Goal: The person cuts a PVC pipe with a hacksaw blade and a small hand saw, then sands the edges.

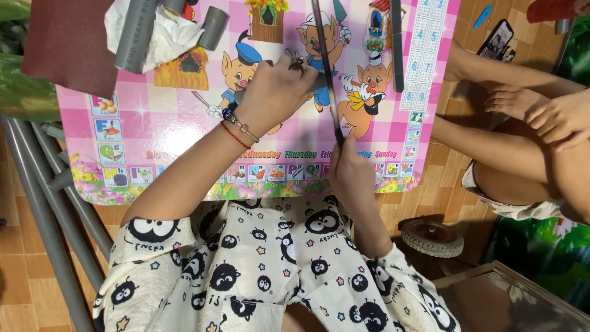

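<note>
From the head camera we look straight down on a pink checked tabletop [153, 123] printed with cartoon pigs, small houses, a row of little picture squares along the near edge and a number grid in a pale column at the far right corner. At its far left corner lies a dark red sheet [67, 43], and beside it crumpled white paper [166, 34] with two grey pipe pieces [136, 34] lying on and against it.

Our left hand [276, 92], with a red string and a beaded bracelet at the wrist, is curled over the middle of the tabletop, its fingers pressed together around a small metal part [296, 59] that peeks out at the fingertips; what exactly it is we cannot tell. Just to the right of that hand runs a long thin dark rod [326, 67], lying from the far edge toward us. Our right hand [347, 169] pinches the near end of this rod, fingers closed on it, above the row of picture squares. The left hand's fingertips sit right beside the rod's middle stretch, perhaps touching it.

On the wooden floor to the right another person's arms and hands [541, 114] rest over bent legs, near a phone [496, 40]. Closer to us on the floor lies a small grey wheel [432, 238]. Grey tubes [43, 203] slant along the left.
</note>
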